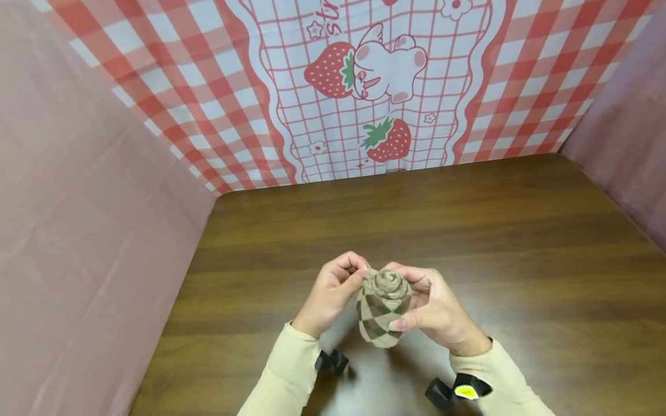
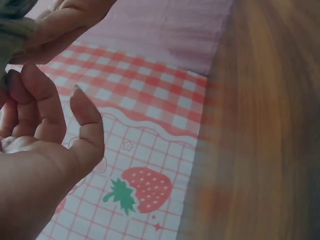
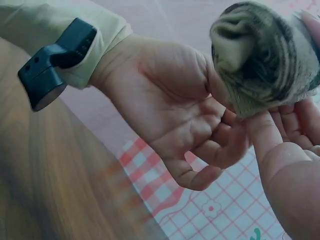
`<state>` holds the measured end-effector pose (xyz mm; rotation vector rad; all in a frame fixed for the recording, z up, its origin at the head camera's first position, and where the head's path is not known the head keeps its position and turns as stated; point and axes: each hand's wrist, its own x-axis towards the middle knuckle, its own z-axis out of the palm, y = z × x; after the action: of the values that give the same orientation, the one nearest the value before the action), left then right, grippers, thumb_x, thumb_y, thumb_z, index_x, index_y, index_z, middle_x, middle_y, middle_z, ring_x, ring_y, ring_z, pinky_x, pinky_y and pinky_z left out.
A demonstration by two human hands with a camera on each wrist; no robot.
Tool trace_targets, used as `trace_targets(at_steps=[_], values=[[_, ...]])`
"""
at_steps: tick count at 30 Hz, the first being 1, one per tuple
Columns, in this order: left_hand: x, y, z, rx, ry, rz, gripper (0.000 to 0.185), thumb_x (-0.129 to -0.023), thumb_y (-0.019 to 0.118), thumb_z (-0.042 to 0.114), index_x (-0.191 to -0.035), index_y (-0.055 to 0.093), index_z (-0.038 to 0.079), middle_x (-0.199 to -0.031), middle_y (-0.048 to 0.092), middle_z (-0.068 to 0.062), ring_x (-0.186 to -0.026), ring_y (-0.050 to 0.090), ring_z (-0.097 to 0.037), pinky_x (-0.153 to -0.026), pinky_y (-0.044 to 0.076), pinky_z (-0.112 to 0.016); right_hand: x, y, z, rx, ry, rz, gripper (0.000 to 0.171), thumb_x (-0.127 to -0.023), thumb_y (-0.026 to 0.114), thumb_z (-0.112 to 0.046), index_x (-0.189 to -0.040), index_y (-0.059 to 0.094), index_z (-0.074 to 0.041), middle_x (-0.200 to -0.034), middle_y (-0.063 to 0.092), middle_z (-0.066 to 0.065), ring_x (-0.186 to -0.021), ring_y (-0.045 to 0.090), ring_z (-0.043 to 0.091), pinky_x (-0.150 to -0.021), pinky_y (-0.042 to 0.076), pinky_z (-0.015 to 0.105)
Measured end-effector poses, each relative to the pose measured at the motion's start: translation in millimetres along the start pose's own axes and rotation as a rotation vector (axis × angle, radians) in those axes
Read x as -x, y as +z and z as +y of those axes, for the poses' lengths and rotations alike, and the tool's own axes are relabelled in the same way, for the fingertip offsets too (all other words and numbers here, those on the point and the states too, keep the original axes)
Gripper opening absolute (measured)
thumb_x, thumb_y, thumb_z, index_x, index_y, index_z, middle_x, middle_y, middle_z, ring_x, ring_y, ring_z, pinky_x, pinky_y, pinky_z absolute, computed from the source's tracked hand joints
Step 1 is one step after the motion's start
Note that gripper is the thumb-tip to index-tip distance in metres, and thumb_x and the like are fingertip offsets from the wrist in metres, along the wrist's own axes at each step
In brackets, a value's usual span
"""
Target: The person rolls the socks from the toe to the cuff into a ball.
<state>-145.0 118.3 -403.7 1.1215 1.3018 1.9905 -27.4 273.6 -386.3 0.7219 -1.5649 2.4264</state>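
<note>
Nearest me I see two cream sleeves (image 1: 291,370) with black wrist cameras (image 1: 331,361) strapped under them, low over the wooden table (image 1: 520,260). Just above, my left hand (image 1: 330,292) and right hand (image 1: 434,309) meet around a rolled sock bundle (image 1: 382,306), brown with an argyle pattern. The right hand's fingers and thumb curl round its side, gripping it; the left hand's curled fingers pinch at the upper left edge of the roll. The bundle is held off the table, its long axis running roughly up and down, the spiralled end facing up toward the head camera. Nothing else lies on the table, so there is bare wood on every side. Pink cloth walls (image 1: 78,231) close the left and right edges, and a red checked strawberry cloth (image 1: 364,86) closes the far edge.
</note>
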Motion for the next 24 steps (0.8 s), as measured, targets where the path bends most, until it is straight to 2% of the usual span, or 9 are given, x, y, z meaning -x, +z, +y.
trace_targets(at_steps=[3, 5, 6, 8, 11, 14, 17, 21, 24], values=[[1.0, 2.7, -4.1, 0.143, -0.003, 0.037, 0.022, -0.094, 0.064, 0.033, -0.092, 0.058, 0.012, -0.092, 0.063, 0.003, -0.083, 0.058, -0.008, -0.075, 0.048, -0.021, 3.1, -1.7, 3.0, -0.023, 0.017, 0.021, 0.052, -0.075, 0.068, 0.014, -0.125, 0.064, 0.000, -0.118, 0.067, 0.009, -0.104, 0.066, 0.019, -0.089, 0.052, 0.033], [1.4, 4.1, -6.0, 0.241, -0.014, 0.071, 0.012, -0.098, 0.062, 0.024, -0.092, 0.058, 0.014, -0.090, 0.064, 0.003, -0.079, 0.060, -0.006, -0.071, 0.050, -0.019, 5.6, -3.6, 5.0, -0.022, 0.028, 0.029, 0.052, -0.077, 0.068, 0.012, -0.127, 0.063, -0.001, -0.117, 0.069, 0.010, -0.103, 0.067, 0.020, -0.088, 0.052, 0.033], [1.3, 4.5, -6.5, 0.276, -0.026, 0.086, 0.008, -0.099, 0.059, 0.019, -0.093, 0.058, 0.014, -0.088, 0.064, 0.003, -0.077, 0.060, -0.006, -0.069, 0.050, -0.019, 6.7, -4.6, 6.0, -0.019, 0.039, 0.033, 0.052, -0.077, 0.069, 0.012, -0.127, 0.063, -0.002, -0.117, 0.069, 0.010, -0.103, 0.068, 0.020, -0.088, 0.052, 0.032], [0.2, 5.1, -6.4, 0.285, -0.049, 0.106, 0.008, -0.101, 0.056, 0.011, -0.093, 0.057, 0.012, -0.084, 0.064, 0.003, -0.071, 0.059, -0.005, -0.064, 0.050, -0.018, 8.9, -6.6, 8.2, -0.012, 0.061, 0.034, 0.050, -0.078, 0.070, 0.010, -0.126, 0.064, -0.003, -0.115, 0.070, 0.010, -0.103, 0.068, 0.020, -0.088, 0.053, 0.032], [-3.7, 2.9, -3.8, 0.158, -0.093, 0.093, 0.009, -0.101, 0.051, 0.004, -0.093, 0.055, 0.006, -0.078, 0.062, 0.003, -0.066, 0.057, -0.005, -0.060, 0.048, -0.018, 10.9, -9.0, 11.8, 0.006, 0.101, 0.017, 0.045, -0.080, 0.070, 0.009, -0.123, 0.066, -0.002, -0.112, 0.070, 0.011, -0.100, 0.068, 0.020, -0.086, 0.053, 0.032], [-10.5, -2.3, 3.6, -0.075, -0.120, 0.037, 0.009, -0.099, 0.053, 0.001, -0.092, 0.056, -0.002, -0.076, 0.060, 0.002, -0.064, 0.055, -0.006, -0.059, 0.047, -0.019, 12.4, -10.8, 15.7, 0.048, 0.152, 0.021, 0.039, -0.081, 0.070, 0.008, -0.119, 0.067, -0.001, -0.107, 0.071, 0.013, -0.095, 0.069, 0.020, -0.083, 0.055, 0.032], [-17.0, -6.9, 13.4, -0.300, -0.127, -0.040, 0.009, -0.098, 0.056, 0.001, -0.092, 0.059, -0.006, -0.075, 0.058, 0.000, -0.062, 0.053, -0.006, -0.057, 0.045, -0.021, 13.1, -11.7, 19.3, 0.115, 0.202, 0.055, 0.034, -0.081, 0.071, 0.007, -0.114, 0.066, 0.008, -0.101, 0.072, 0.013, -0.088, 0.070, 0.019, -0.078, 0.056, 0.032], [-21.8, -7.6, 21.6, -0.515, -0.073, -0.125, 0.008, -0.097, 0.060, 0.002, -0.090, 0.062, 0.000, -0.076, 0.057, -0.001, -0.063, 0.050, -0.006, -0.056, 0.044, -0.023, 12.3, -11.4, 20.2, 0.238, 0.268, 0.135, 0.036, -0.079, 0.073, 0.005, -0.106, 0.058, 0.024, -0.091, 0.072, 0.013, -0.080, 0.070, 0.018, -0.072, 0.057, 0.030], [-21.6, -6.2, 24.8, -0.624, 0.003, -0.136, 0.008, -0.097, 0.061, 0.003, -0.089, 0.063, 0.004, -0.077, 0.058, 0.000, -0.065, 0.050, -0.006, -0.057, 0.044, -0.023, 10.5, -10.8, 18.4, 0.315, 0.344, 0.222, 0.040, -0.077, 0.074, 0.005, -0.105, 0.056, 0.026, -0.087, 0.071, 0.013, -0.077, 0.070, 0.019, -0.070, 0.057, 0.030]])
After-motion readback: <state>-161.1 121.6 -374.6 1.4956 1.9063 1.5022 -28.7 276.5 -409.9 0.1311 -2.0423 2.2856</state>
